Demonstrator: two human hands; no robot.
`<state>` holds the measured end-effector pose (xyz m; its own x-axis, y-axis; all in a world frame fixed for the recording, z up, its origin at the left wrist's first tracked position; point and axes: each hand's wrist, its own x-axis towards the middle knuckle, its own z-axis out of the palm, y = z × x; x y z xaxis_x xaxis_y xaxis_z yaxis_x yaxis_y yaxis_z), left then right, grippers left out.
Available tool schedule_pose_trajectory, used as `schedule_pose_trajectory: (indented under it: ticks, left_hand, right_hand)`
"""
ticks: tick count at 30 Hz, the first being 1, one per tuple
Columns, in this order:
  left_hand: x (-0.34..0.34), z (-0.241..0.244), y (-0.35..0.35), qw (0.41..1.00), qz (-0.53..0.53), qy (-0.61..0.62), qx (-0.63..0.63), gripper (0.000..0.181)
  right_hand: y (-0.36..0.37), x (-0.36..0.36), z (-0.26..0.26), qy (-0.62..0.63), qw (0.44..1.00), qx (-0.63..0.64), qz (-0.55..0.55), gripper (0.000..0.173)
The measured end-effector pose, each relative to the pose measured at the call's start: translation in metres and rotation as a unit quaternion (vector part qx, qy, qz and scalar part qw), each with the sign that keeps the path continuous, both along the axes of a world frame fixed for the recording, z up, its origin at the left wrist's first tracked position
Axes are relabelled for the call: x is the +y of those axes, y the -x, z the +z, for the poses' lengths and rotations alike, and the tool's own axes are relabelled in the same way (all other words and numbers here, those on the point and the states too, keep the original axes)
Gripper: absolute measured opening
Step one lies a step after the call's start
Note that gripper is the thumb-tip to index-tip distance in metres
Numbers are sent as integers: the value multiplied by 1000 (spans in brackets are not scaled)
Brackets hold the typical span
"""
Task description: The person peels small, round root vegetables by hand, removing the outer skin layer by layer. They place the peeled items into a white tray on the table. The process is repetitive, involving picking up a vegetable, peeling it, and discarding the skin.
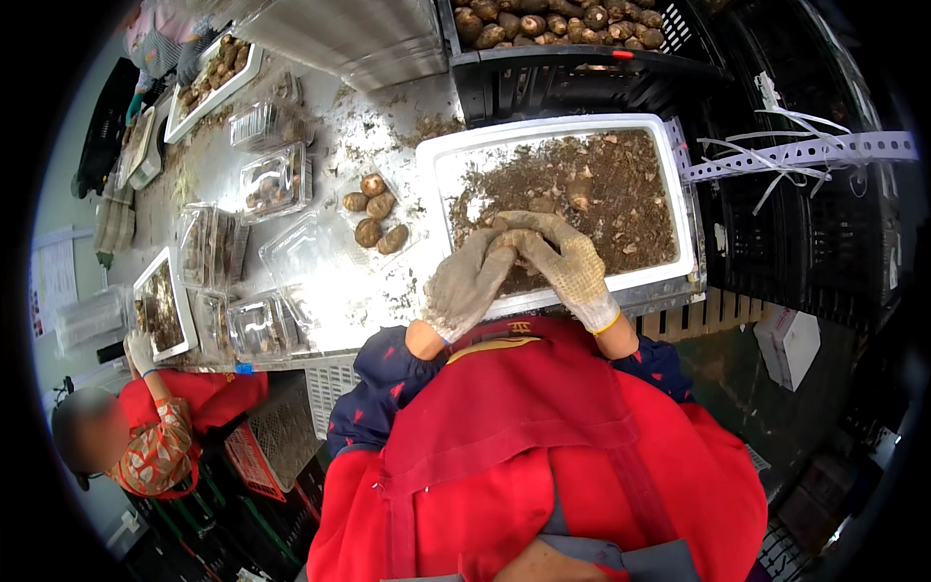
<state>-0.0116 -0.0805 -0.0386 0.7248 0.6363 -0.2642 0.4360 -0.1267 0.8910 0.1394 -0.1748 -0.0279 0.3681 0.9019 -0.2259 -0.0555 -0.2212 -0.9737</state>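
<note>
My left hand (467,282) and my right hand (572,263), both in soiled knit work gloves, meet over the near edge of a white plastic tray (684,240). Their fingers close around a small brown taro corm (518,237), mostly hidden by the gloves. Loose dark soil and peeled skin scraps (633,193) cover much of the tray floor. One taro corm (580,192) lies in that soil beyond my fingers. Left of the tray, several taro corms (379,206) sit in an open clear plastic clamshell, whose lid (294,251) is folded out toward the left.
A black crate (553,80) heaped with taro corms (553,25) stands behind the tray. Stacked clear containers (342,44) rise beside it. Filled clamshells (276,182) line the metal table's left part. Two co-workers sit at other trays (182,313). A perforated metal bar (800,154) juts right.
</note>
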Motion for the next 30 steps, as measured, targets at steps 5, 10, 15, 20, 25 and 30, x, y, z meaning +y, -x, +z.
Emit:
schedule_pose_trajectory:
  ticks: [5,10,15,20,25,30]
  left_hand:
    - [-5,6,1,1000,-6,-12,-1,48]
    - [-7,13,-2,995,-17,-89,31,43]
    - [-5,0,1,993,54,-96,-51,33]
    - [14,9,10,978,21,205,27,40]
    - [11,10,8,947,-2,316,-59,47]
    - [-2,9,-4,995,19,82,-59,49]
  right_hand:
    - [7,-3,2,-1,999,-40,-22,29]
    - [8,-3,1,11,997,43,-62,32]
    - [0,-6,-16,-12,989,110,-93,38]
    - [2,-5,-2,11,991,121,-62,41]
    - [1,-8,0,-67,998,-3,-7,46]
    - [-6,-12,5,-2,999,-41,27,48]
